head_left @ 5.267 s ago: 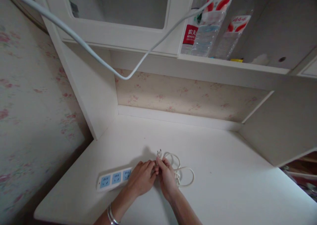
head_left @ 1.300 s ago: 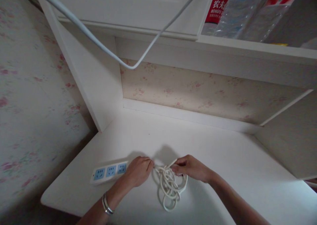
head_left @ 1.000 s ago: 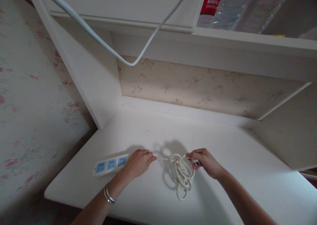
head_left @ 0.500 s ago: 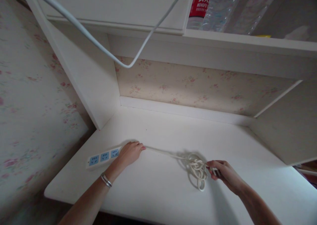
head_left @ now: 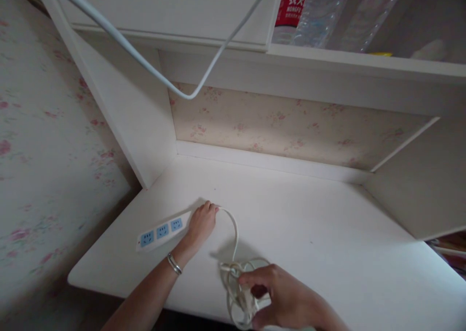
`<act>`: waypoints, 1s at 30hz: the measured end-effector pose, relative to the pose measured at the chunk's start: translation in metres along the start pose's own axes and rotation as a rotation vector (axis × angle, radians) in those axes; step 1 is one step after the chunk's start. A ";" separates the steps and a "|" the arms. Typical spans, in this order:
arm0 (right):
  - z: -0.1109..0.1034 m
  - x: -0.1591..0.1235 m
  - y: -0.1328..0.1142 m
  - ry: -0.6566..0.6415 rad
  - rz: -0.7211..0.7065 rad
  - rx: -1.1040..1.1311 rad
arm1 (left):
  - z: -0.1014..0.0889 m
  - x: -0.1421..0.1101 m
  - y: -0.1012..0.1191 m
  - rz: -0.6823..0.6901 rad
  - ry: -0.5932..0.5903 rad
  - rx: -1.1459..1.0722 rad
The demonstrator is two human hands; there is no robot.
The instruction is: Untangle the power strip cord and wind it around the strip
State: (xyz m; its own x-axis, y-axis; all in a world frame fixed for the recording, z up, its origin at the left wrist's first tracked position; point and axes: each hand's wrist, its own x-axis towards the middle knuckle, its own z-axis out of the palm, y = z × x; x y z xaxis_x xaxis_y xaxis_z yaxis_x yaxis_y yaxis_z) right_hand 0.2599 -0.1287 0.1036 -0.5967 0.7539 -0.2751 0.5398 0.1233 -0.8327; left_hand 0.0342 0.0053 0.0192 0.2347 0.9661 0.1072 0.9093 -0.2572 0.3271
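A white power strip (head_left: 159,233) with blue sockets lies slanted on the left of the desk. My left hand (head_left: 203,220), a silver bracelet at its wrist, is closed over the strip's right end, where the cord comes out. From there the white cord (head_left: 236,231) bends round towards me into a loose, tangled coil (head_left: 233,292) near the front edge. My right hand (head_left: 278,292) is at the coil, thumb and fingers curled around a pale, blurred plug (head_left: 248,303) at the cord's end. Part of the coil is hidden behind that hand.
The white desk (head_left: 291,200) backs onto a flowered wall panel, with side panels left and right. Plastic bottles (head_left: 322,13) stand on the shelf above. A thick white cable (head_left: 189,97) hangs across the upper view, close to the camera.
My right hand has brought the plug and coil left and towards me. The cord, nearly straight before, now curves. My left hand and the power strip have shifted slightly right, the strip tilting more.
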 end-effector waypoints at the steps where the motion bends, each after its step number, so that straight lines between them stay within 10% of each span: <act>1: 0.003 0.005 -0.004 0.023 -0.038 -0.070 | 0.000 0.001 0.002 0.014 -0.006 -0.029; 20: 0.025 0.113 0.006 0.672 0.218 -0.174 | -0.010 0.002 0.012 0.113 -0.173 -0.596; 30: 0.016 0.124 0.026 0.674 0.196 0.140 | -0.020 -0.012 0.021 0.139 -0.168 -0.797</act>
State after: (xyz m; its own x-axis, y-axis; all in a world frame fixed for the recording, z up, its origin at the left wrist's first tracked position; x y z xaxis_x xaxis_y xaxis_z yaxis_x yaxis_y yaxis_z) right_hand 0.1908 -0.0424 0.0404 0.0241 0.9940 -0.1067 0.4915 -0.1047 -0.8646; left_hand 0.0438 -0.0120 0.0439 0.4328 0.8984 0.0743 0.3668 -0.2508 0.8959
